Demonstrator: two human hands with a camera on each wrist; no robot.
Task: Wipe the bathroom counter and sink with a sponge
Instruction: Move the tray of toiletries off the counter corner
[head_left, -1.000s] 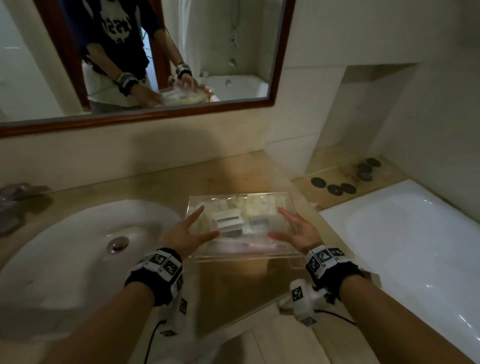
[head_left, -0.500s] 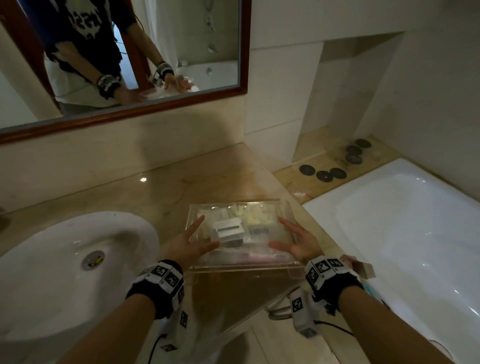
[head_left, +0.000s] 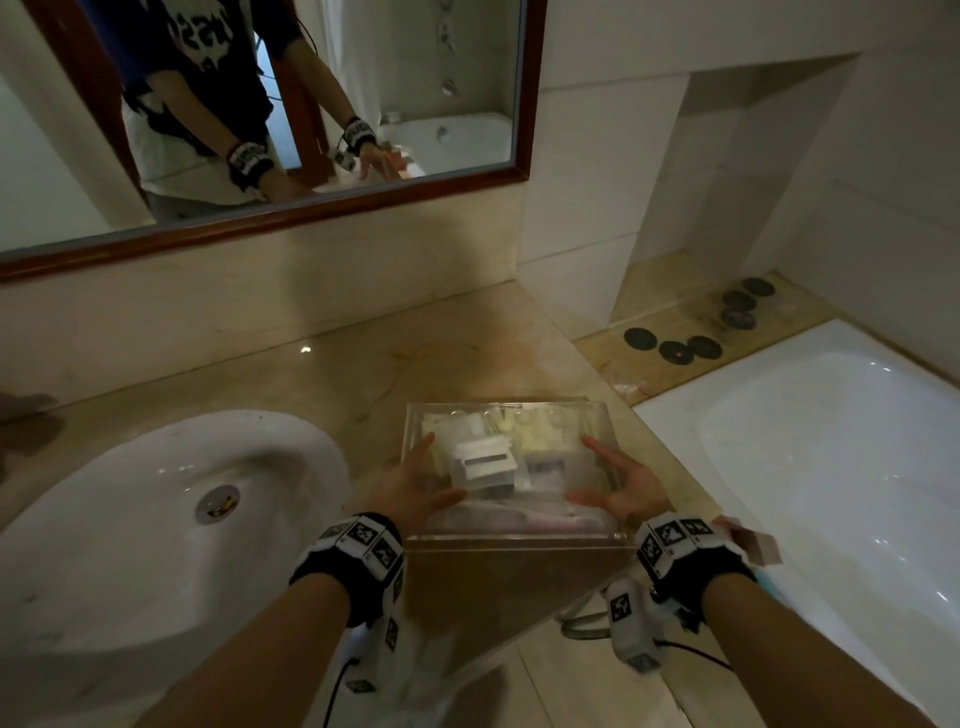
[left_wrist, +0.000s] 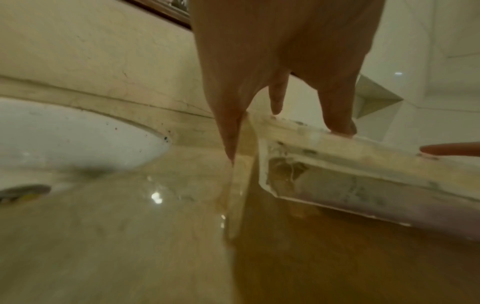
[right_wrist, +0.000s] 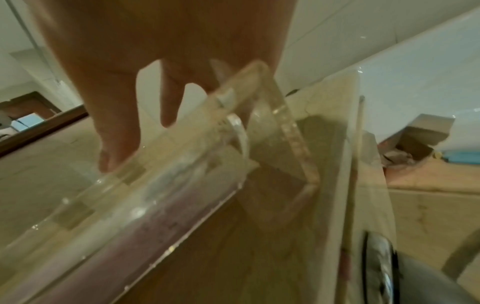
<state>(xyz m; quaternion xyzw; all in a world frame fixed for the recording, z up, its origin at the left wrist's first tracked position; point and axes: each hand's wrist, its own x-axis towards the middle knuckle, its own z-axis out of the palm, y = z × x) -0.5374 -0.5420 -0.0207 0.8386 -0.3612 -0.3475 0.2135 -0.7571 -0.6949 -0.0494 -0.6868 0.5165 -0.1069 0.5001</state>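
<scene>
No sponge shows in any view. A clear plastic box (head_left: 519, 457) with small toiletries inside is held just above the beige counter (head_left: 363, 374), right of the white sink (head_left: 156, 519). My left hand (head_left: 410, 488) holds the box's left side, thumb on the lid and fingers along the wall. My right hand (head_left: 623, 488) holds the right side the same way. In the left wrist view the box (left_wrist: 363, 174) hangs tilted above its shadow on the counter (left_wrist: 130, 246). In the right wrist view the thumb presses the lid of the box (right_wrist: 155, 195).
A white bathtub (head_left: 805, 467) lies to the right, below the counter's edge. Several black discs (head_left: 675, 348) sit on the wooden ledge behind it. A small cardboard box (head_left: 758, 545) lies by my right wrist. The mirror (head_left: 415, 78) hangs over the counter.
Both hands have carried the clear box a little to the right, away from the sink. My head has turned right, so the tap has left the view.
</scene>
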